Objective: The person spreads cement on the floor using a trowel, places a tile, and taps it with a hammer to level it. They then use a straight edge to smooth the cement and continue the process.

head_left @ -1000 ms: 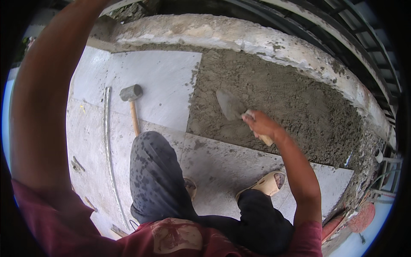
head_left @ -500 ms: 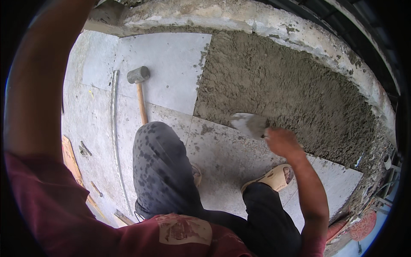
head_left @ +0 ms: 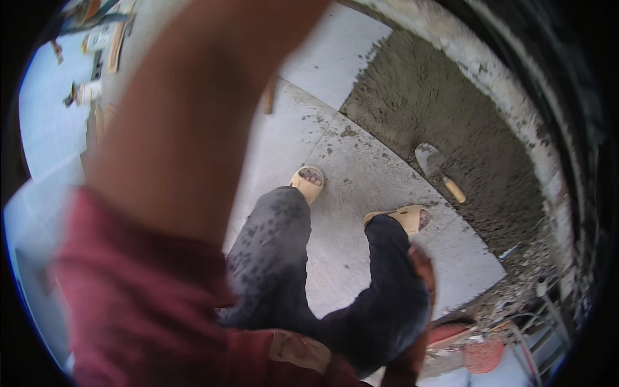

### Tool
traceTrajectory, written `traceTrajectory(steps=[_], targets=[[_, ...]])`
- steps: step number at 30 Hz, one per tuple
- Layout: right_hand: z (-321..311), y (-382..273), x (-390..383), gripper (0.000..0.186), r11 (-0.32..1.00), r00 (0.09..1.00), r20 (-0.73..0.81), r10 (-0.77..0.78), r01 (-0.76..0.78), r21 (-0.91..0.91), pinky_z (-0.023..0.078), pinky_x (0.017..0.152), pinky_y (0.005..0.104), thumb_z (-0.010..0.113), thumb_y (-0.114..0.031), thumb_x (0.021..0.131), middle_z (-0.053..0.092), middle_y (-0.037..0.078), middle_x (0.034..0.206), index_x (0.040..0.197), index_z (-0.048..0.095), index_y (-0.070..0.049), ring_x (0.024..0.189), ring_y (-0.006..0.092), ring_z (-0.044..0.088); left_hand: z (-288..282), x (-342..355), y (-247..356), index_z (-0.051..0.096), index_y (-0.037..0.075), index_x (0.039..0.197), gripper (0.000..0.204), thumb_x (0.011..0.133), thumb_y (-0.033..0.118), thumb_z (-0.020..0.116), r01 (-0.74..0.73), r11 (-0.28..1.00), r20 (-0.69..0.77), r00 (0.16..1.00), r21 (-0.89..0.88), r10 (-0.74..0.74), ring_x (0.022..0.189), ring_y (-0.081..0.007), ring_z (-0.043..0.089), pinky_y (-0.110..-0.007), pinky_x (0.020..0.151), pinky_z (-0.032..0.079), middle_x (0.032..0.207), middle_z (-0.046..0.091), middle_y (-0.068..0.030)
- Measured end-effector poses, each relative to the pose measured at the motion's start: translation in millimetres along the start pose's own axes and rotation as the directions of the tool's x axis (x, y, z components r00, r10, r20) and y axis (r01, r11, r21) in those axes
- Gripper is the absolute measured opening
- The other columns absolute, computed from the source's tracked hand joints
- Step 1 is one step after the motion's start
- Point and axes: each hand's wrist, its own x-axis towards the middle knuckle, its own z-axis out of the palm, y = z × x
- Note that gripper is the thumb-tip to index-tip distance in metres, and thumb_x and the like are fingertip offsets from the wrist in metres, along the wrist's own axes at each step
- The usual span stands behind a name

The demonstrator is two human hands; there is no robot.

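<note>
A pointing trowel [head_left: 433, 162] lies on the wet mortar bed [head_left: 458, 109], on the right of the scene, near the edge where the mortar meets the grey floor tiles [head_left: 342, 213]. Its long axis runs slantwise from far left to near right, roughly along that tile edge: the metal blade [head_left: 427, 157] points far and to the left, and the wooden handle [head_left: 454, 189] points near and to the right, toward the person's side. The right hand [head_left: 422, 264] is well apart from the trowel, beside the dark right trouser leg [head_left: 380, 277]; it is partly hidden and blurred, so I cannot tell how far its fingers are open or whether it has hold of anything. The left forearm [head_left: 193, 122] rises across the left side, with its hand beyond the far edge of view, so its grip cannot be told. Two tan sandals [head_left: 407, 218] stand on the tiles, left of the trowel.
</note>
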Motion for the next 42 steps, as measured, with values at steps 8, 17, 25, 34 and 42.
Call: traceTrajectory(steps=[8, 17, 25, 34, 42], targets=[[35.6, -79.6, -215.7, 0.038, 0.965, 0.905, 0.348, 0.243, -0.188, -0.184, 0.041, 0.101, 0.0360, 0.051, -0.029, 0.099, 0.066, 0.018, 0.114, 0.122, 0.061, 0.000, 0.114, 0.0284, 0.059, -173.3, -486.5, -74.5, 0.049, 0.007, 0.139, 0.078, 0.078, 0.052, 0.064, -0.036, 0.970, 0.959, 0.149, -0.238, 0.241, 0.141, -0.0421, 0.024, -0.063, 0.112, 0.016, 0.145, 0.040, -0.0217], [48.9, -328.4, -166.3, 0.039, 0.867, 0.919, 0.351, 0.180, 0.020, -0.498, 0.043, 0.097, 0.0374, 0.053, -0.031, 0.096, 0.066, 0.020, 0.112, 0.118, 0.062, 0.001, 0.112, 0.0298, 0.060, -276.2, -563.2, -204.4, 0.034, 0.001, 0.144, 0.086, 0.089, 0.065, 0.051, 0.810, -0.549, 0.726, 0.248, 0.208, 0.642, 0.116, -0.0345, 0.059, -0.043, 0.093, 0.050, 0.135, 0.053, -0.0237], [118.0, -550.4, -136.9, 0.041, 0.691, 0.902, 0.405, 0.147, 0.200, -0.695, 0.044, 0.094, 0.0386, 0.054, -0.033, 0.094, 0.066, 0.021, 0.110, 0.114, 0.063, 0.002, 0.110, 0.0311, 0.061, -226.7, -667.7, -390.4, 0.051, 0.001, 0.132, 0.079, 0.091, 0.068, 0.042, 0.679, -0.633, 0.782, 0.137, 0.373, 0.608, 0.108, -0.0286, 0.065, -0.036, 0.081, 0.055, 0.125, 0.064, -0.0142], [225.4, -762.1, -76.7, 0.043, 0.482, 0.844, 0.500, 0.197, 0.360, -0.798, 0.046, 0.091, 0.0400, 0.056, -0.035, 0.092, 0.067, 0.022, 0.108, 0.111, 0.064, 0.003, 0.107, 0.0326, 0.062, -185.8, -674.8, -413.0, 0.056, 0.005, 0.134, 0.089, 0.080, 0.075, 0.052, 0.934, -0.294, 0.956, 0.253, -0.201, 0.150, 0.124, -0.0358, 0.052, -0.049, 0.106, 0.036, 0.130, 0.055, -0.0265], [310.6, -951.8, 15.1, 0.046, 0.251, 0.739, 0.547, 0.392, 0.487, -0.837, 0.047, 0.088, 0.0412, 0.057, -0.038, 0.090, 0.067, 0.024, 0.106, 0.107, 0.066, 0.004, 0.105, 0.0339, 0.063, -208.0, -699.4, -623.3, 0.065, 0.005, 0.091, 0.062, 0.085, 0.066, 0.058, 0.411, -0.886, 0.858, 0.355, 0.213, 0.371, 0.072, -0.0167, 0.061, -0.031, 0.066, 0.051, 0.078, 0.062, -0.0063]])
